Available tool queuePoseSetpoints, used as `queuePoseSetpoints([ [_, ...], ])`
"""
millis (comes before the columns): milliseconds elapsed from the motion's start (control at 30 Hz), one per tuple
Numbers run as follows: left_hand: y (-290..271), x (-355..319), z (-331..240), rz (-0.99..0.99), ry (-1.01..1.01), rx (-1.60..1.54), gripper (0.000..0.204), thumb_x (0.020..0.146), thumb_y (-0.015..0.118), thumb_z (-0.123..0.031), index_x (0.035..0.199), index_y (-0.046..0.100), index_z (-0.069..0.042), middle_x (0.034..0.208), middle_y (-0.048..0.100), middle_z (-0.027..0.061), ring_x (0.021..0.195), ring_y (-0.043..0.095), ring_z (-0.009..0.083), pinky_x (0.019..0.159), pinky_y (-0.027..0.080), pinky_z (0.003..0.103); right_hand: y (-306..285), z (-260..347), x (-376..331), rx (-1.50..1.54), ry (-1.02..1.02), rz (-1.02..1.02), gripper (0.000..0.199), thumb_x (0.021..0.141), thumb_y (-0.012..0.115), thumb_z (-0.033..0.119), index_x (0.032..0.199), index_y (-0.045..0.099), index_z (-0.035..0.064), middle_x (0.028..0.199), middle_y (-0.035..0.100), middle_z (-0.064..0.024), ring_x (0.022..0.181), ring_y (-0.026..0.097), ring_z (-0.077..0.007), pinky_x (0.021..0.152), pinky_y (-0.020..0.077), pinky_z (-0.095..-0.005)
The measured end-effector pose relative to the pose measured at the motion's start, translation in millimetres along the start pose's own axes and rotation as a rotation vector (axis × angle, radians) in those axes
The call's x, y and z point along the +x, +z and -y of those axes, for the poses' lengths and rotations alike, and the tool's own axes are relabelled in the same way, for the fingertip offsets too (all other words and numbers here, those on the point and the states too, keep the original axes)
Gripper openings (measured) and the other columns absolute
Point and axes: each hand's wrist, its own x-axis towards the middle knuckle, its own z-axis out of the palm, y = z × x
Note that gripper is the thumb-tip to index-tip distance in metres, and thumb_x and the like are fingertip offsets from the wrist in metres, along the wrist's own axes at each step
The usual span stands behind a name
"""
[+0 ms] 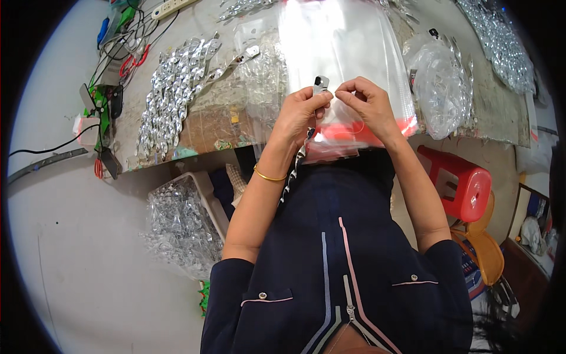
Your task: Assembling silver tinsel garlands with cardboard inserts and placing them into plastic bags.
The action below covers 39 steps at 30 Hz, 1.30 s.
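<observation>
My left hand [302,115] is closed around the upper part of a twisted silver strip [320,84]. The strip's flat end, with a dark spot, sticks up above my thumb, and its spiral length hangs down past my left wrist. Close beside it, my right hand [370,106] has thumb and forefinger pinched together. Whatever sits in that pinch is too fine to make out. Both hands are over a stack of clear plastic bags [336,41] with red lower edges, lying on the worn table [218,121].
Several silver twisted strips [177,88] lie on the table at left, near cables and red-handled pliers [134,62]. A crumpled clear bag [437,85] sits at right. Below the table are a red stool [469,186] and a crate [207,203] with bagged silver pieces.
</observation>
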Motion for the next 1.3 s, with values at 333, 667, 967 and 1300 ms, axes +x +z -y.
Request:
queuePoseSetpoints([
  [333,-4,-2,-1,0.047,0.063,-0.169,0.019,0.089,0.061,-0.017,0.102,0.057,-0.005,0.078,0.062,0.0046,0.056,0.051,0.0079,0.046,0.036,0.016,16,18,4,-0.247,-0.347,-0.314,0.005,0.079,0.068,0.006,0.084,0.066,0.005,0.08,0.061,-0.0004,0.063,0.045,-0.0087,0.057,0.0385,-0.0226],
  [667,-7,-1,0,0.049,0.047,-0.184,0.03,0.088,0.061,-0.017,0.116,0.056,-0.005,0.08,0.061,0.0043,0.058,0.05,0.0083,0.052,0.038,0.019,25,8,8,-0.257,-0.37,-0.37,0.006,0.078,0.068,0.005,0.084,0.066,0.0049,0.082,0.063,-0.0006,0.064,0.047,-0.0095,0.059,0.0403,-0.0229],
  [967,-2,4,-4,0.139,-0.009,-0.135,0.057,0.09,0.058,-0.018,0.14,0.035,-0.003,0.077,0.062,0.0051,0.056,0.047,0.0081,0.049,0.037,0.02,17,8,10,-0.051,-0.297,-0.345,0.004,0.082,0.066,0.004,0.085,0.066,0.0023,0.086,0.062,-0.0022,0.079,0.055,-0.0104,0.072,0.0437,-0.0248],
  [1300,-10,21,-10,0.227,-0.144,-0.081,0.065,0.096,0.047,-0.02,0.148,0.01,-0.011,0.08,0.058,0.0126,0.052,0.041,0.0107,0.046,0.042,0.026,-71,0,77,0.392,0.077,-0.135,0.018,0.092,0.058,0.015,0.105,0.058,0.0029,0.083,0.059,-0.0011,0.054,0.036,-0.0023,0.049,0.0299,-0.0181],
])
